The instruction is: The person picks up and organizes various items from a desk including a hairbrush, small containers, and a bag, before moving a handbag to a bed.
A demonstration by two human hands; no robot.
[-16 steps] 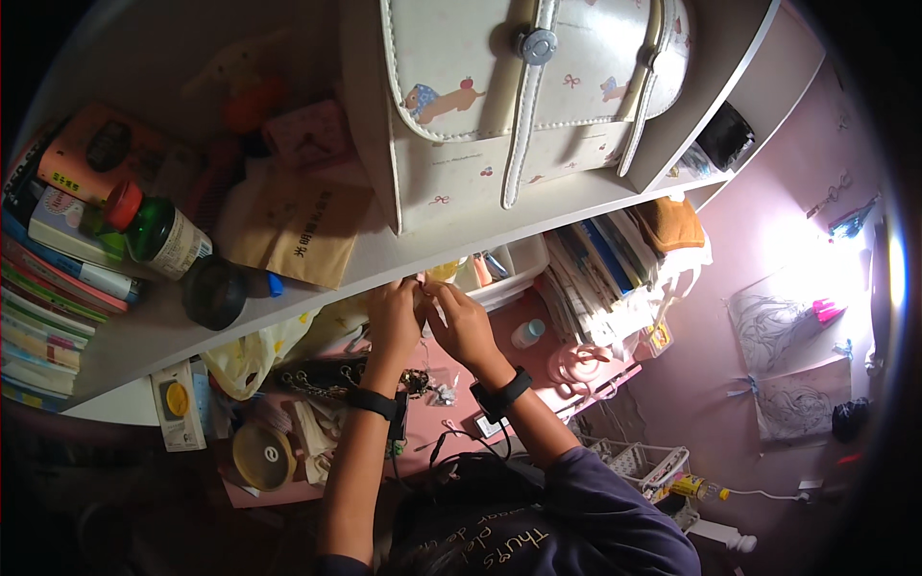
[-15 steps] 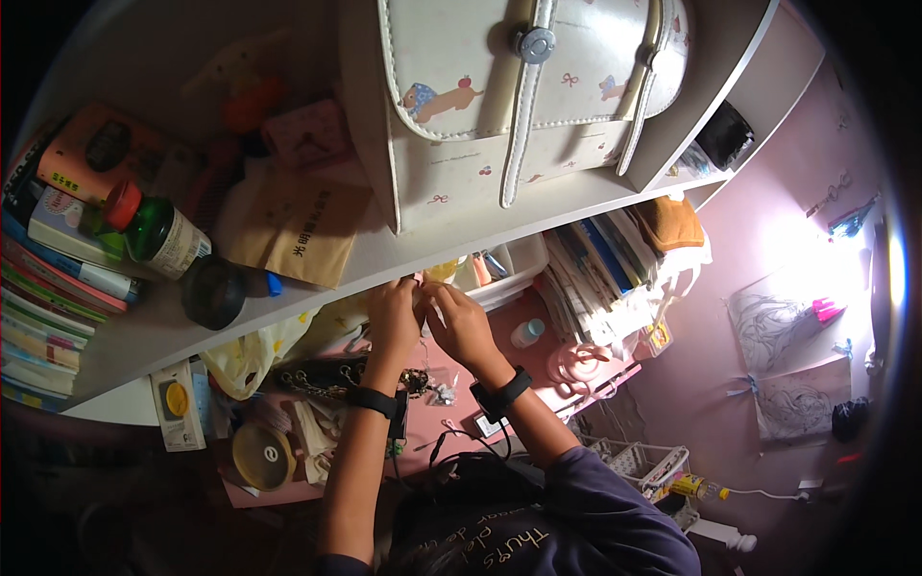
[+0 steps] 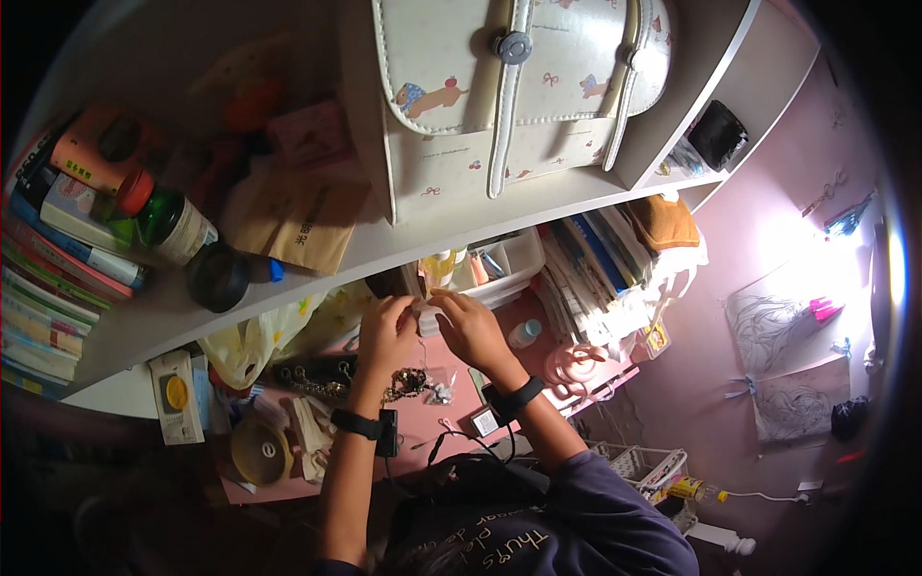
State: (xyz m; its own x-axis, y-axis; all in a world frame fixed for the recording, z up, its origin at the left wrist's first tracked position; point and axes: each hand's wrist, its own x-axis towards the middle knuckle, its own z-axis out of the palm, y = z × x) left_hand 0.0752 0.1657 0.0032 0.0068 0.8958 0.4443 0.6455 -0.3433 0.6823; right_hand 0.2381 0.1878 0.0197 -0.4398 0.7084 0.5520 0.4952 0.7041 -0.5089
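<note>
Both my hands are raised over the pink desk [image 3: 451, 413], just under the shelf's front edge. My left hand [image 3: 387, 334] has its fingers curled in a pinch, and a thin pale strand [image 3: 423, 353] hangs beside its fingertips. My right hand [image 3: 467, 326] is a small gap to the right, fingers bent and drawn together towards the left one. What lies between the fingertips is too small to make out. Below them on the desk are a dark beaded chain [image 3: 408, 384] and a small clear bag [image 3: 441, 387]. Each wrist wears a black band.
The white shelf [image 3: 461, 219] crosses above my hands, bearing a cream backpack [image 3: 451, 154], a green bottle [image 3: 173, 226] and books. A white bin [image 3: 519, 264] and stacked books [image 3: 591, 264] stand behind my right hand. A light-blue-capped bottle [image 3: 524, 334] is near it.
My hands have moved apart from each other and slightly lower, away from the shelf edge. My left forearm has shifted a little left. The view has tilted slightly.
</note>
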